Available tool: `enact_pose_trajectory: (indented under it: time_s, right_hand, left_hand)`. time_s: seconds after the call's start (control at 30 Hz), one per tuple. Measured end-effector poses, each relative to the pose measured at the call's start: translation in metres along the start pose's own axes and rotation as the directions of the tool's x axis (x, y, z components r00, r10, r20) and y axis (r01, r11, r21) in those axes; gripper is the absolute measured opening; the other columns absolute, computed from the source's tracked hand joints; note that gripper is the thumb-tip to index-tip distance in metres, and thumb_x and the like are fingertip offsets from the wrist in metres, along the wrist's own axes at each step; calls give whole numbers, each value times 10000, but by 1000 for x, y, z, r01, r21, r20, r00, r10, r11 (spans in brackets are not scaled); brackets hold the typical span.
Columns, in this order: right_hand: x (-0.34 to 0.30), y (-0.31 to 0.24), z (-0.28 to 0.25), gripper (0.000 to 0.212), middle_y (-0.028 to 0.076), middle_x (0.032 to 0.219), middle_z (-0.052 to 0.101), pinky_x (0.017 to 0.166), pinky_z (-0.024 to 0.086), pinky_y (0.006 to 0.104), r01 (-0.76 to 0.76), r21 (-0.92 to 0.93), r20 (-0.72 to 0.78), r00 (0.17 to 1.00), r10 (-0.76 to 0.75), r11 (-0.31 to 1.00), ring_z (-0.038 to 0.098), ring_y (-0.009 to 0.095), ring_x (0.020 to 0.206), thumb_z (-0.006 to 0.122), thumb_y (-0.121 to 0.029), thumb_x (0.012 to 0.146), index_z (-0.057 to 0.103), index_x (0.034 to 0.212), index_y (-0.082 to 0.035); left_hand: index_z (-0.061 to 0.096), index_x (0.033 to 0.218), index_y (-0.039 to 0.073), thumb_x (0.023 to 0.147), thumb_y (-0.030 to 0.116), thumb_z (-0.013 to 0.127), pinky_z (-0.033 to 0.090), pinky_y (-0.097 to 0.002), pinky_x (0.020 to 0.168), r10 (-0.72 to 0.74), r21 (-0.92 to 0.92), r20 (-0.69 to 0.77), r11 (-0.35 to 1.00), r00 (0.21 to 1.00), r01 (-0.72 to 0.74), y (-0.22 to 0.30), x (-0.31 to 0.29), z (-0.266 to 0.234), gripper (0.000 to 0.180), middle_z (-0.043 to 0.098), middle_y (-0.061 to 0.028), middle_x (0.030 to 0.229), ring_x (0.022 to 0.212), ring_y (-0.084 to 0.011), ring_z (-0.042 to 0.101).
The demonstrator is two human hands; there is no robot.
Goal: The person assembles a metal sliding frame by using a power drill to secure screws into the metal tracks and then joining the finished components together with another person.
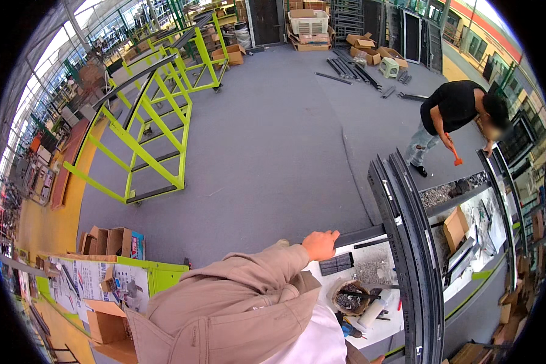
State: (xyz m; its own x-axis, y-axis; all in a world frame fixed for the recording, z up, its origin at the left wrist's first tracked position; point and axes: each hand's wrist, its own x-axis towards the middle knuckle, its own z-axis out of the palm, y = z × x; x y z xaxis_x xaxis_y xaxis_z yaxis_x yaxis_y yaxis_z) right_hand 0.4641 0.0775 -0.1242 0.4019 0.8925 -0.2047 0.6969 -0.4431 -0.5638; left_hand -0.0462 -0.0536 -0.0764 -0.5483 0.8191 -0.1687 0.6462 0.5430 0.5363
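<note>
My left hand point(321, 244), at the end of a brown sleeve, is closed with its fingers curled. It is at the left end of a dark bar point(361, 235) along the worktable's far edge; what it grips, if anything, is hidden. Only a sliver of my right hand point(377, 359) shows at the lower edge, its fingers hidden. Long dark metal profiles point(411, 255) lie side by side across the table, to the right of my left hand. Below that hand are a tub of small dark parts point(350, 296), a white roll point(370, 316) and a power drill point(349, 329).
A co-worker point(458, 112) bends at the right, holding an orange hammer point(457, 159) by another dark profile point(497, 206). Lime-green racks point(158, 121) stand at the left. An open cardboard box point(455, 227) lies on the table. More profiles point(352, 70) and a stool point(389, 67) are farther off.
</note>
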Motion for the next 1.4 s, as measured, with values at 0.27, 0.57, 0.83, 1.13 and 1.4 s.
enact_pose_trajectory:
  time_s: [0.27,0.57,0.83,1.13,1.4]
  right_hand:
    - [-2,-10,-30,643,288,1238,678,1001,476,464,-90,-60,-59,994,87,994,638,439,1161,695,-427,925,581,1312,74]
    - [6,21,-27,589,250,1111,728,893,520,550,-197,-208,-171,972,163,958,684,470,1041,673,-525,878,604,1225,-54]
    - [3,15,-29,559,246,1094,727,885,523,552,-211,-188,-181,967,177,959,679,480,1028,671,-528,883,604,1172,-55]
    - [-4,3,-30,557,247,1089,727,884,523,556,-217,-164,-179,966,187,962,677,477,1034,664,-525,872,605,1171,-60]
    - [-3,0,-34,562,251,1087,726,894,525,552,-238,-170,-152,965,213,956,678,474,1041,667,-519,867,601,1159,-43]
  left_hand:
    - [538,1203,38,914,360,639,553,-535,902,-89,94,57,992,994,83,8,4,-12,444,686,-217,1196,1074,-425,685]
    - [511,1320,31,904,378,673,548,-496,935,-89,181,108,981,990,69,22,11,-8,566,663,-215,1241,1105,-409,677]
    - [517,1268,43,906,377,675,555,-518,901,-82,186,108,981,991,61,26,11,-9,517,666,-222,1212,1051,-439,687]
    - [517,1254,45,891,375,690,551,-530,900,-86,191,80,979,993,69,25,10,-10,520,668,-219,1212,1054,-445,684]
    - [517,1279,49,891,364,686,547,-516,918,-97,183,94,980,991,79,26,11,-7,527,676,-211,1229,1083,-421,682]
